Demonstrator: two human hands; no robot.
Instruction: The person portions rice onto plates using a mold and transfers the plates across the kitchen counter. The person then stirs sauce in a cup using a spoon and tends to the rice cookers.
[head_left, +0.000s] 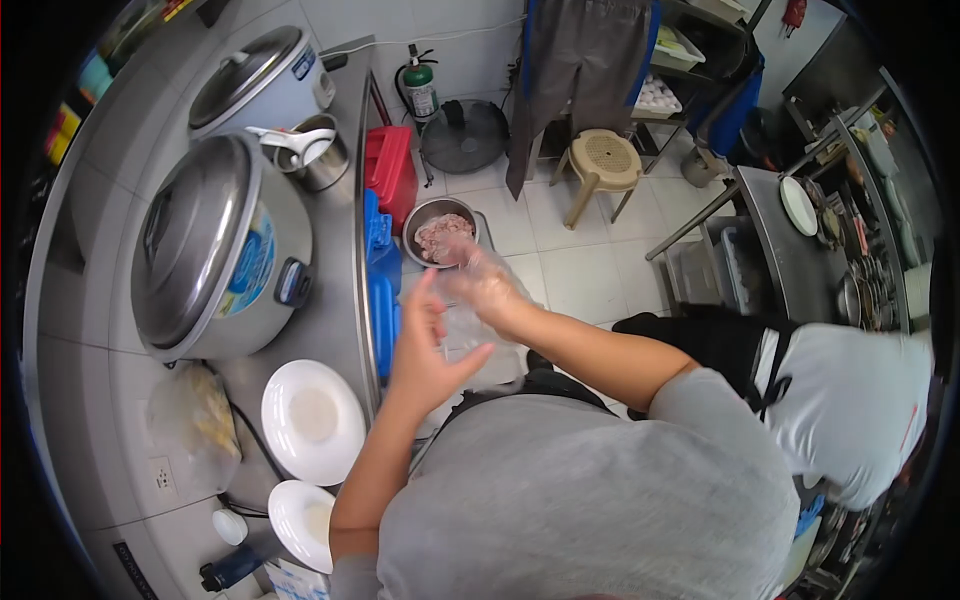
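My left hand [424,352] is bare and held in the air, its thumb well apart from the fingers and nothing in its grasp. Close beside it, my right hand [482,287] appears covered by a thin clear plastic glove. Motion smears its fingers, so their pose is unclear. Just beyond the right hand stands a round metal bowl [409,243] with raw ground meat [443,235] inside. Part of the meat is hidden behind the blurred fingertips. Below both hands something clear and plastic [482,345] shows, its shape hard to make out.
To the left, a steel counter [338,335] holds a large rice cooker [225,245], a second cooker [262,85] and white plates [313,422]. A red container [390,172] stands by the bowl. Farther off is a beige stool [604,165]. A person in a white shirt [850,400] bends at right.
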